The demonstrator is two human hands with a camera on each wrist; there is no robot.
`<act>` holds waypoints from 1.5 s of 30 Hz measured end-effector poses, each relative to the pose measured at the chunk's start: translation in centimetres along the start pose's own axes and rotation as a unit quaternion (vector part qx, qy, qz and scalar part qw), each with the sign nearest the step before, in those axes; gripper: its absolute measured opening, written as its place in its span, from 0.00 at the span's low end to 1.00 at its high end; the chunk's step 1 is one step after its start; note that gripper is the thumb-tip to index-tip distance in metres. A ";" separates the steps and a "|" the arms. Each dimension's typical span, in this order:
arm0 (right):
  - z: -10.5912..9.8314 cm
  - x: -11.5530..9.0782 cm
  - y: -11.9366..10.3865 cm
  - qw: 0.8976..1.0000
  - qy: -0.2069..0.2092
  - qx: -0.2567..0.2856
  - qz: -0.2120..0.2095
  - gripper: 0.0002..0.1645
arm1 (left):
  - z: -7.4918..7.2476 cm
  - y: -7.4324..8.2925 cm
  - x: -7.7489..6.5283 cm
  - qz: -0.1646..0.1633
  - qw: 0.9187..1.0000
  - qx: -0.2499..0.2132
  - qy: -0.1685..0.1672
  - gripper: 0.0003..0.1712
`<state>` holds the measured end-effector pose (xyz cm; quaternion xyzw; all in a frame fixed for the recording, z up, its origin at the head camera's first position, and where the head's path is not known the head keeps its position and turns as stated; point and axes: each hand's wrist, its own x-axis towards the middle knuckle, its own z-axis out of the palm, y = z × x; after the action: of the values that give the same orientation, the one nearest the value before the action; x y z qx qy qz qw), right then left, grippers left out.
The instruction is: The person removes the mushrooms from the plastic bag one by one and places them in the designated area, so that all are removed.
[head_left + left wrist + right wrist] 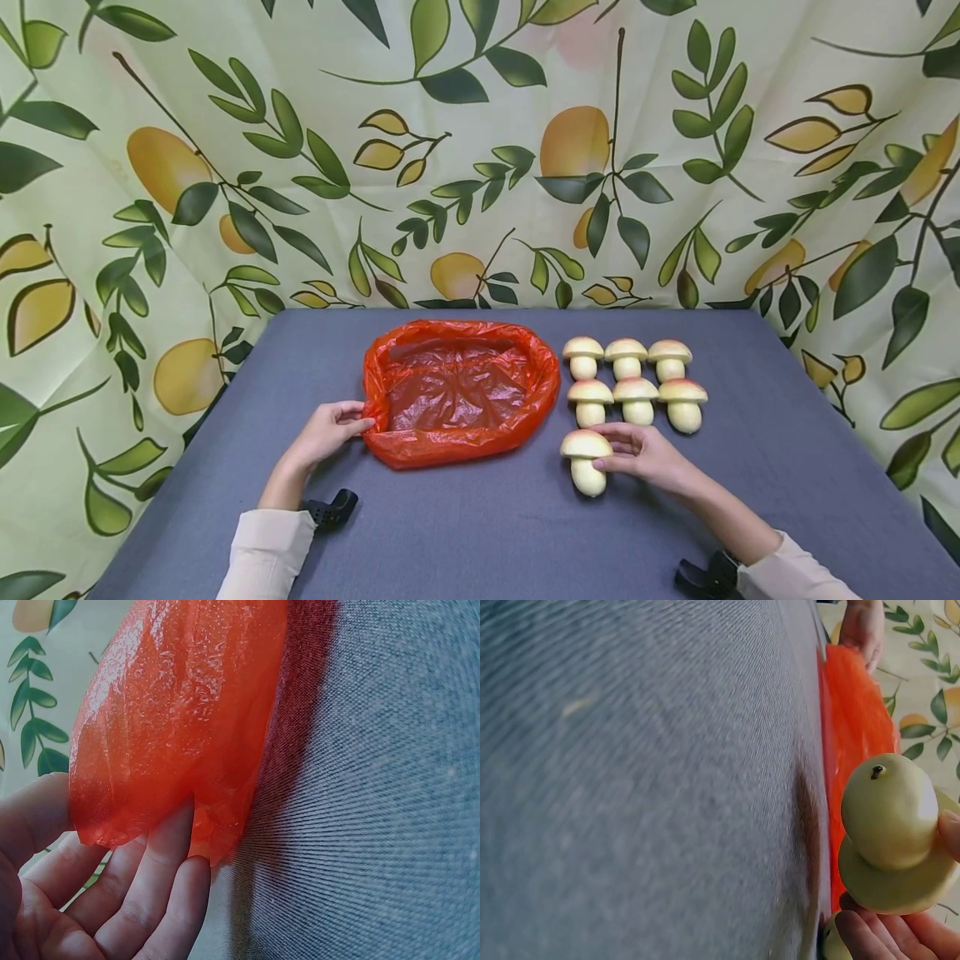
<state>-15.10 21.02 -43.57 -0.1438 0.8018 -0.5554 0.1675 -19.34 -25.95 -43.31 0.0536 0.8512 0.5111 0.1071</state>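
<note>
A red plastic bag [450, 446] lies on the table with its mouth spread wide and its edge folded out. At its left side my left hand [335, 429] pinches the rim; in the left wrist view the fingers [169, 840] sit against the thin red film, thumb on the other side. My right hand [648, 454] grips a toy mushroom [587, 467], pale yellow with a reddish cap top, to the right of the bag. The right wrist view shows the mushroom's stem end [889, 810] toward the camera, with a small dark mark on it.
Behind my right hand stand two rows of similar mushrooms, a back row [626, 357] and a front row [636, 400], just right of the bag. A grey-blue cloth covers the table [480, 533]. A leaf-and-fruit patterned curtain [480, 167] hangs along the back and sides.
</note>
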 end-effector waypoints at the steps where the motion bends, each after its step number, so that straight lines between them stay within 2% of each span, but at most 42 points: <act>1: -0.2 -0.1 0.0 1.000 -0.001 -0.002 0.001 0.34 | 0.0 0.0 0.0 0.000 1.000 0.000 -0.001 0.21; 16: -1.1 -0.6 0.9 1.000 -0.013 -0.008 -0.007 0.35 | -0.1 0.1 -0.1 -0.008 1.000 0.006 0.002 0.21; 21: -1.5 -0.5 0.9 0.999 -0.007 -0.025 -0.028 0.33 | 0.0 0.2 -0.1 -0.008 1.000 0.008 0.001 0.22; 26: -1.8 -0.5 1.2 0.999 -0.008 -0.017 -0.042 0.33 | 0.0 0.2 -0.1 -0.008 1.000 0.006 0.002 0.22; 31: -1.9 -0.5 1.2 0.999 -0.008 0.002 -0.039 0.35 | 0.0 0.1 0.0 -0.009 1.000 0.006 0.004 0.21; 45: -1.6 -0.5 1.4 1.000 0.010 -0.009 -0.024 0.37 | -0.1 0.0 0.0 0.000 1.000 0.013 0.007 0.22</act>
<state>-15.42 23.02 -44.28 -0.1583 0.8047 -0.5535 0.1447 -19.34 -25.99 -43.24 0.0516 0.8584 0.5005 0.1002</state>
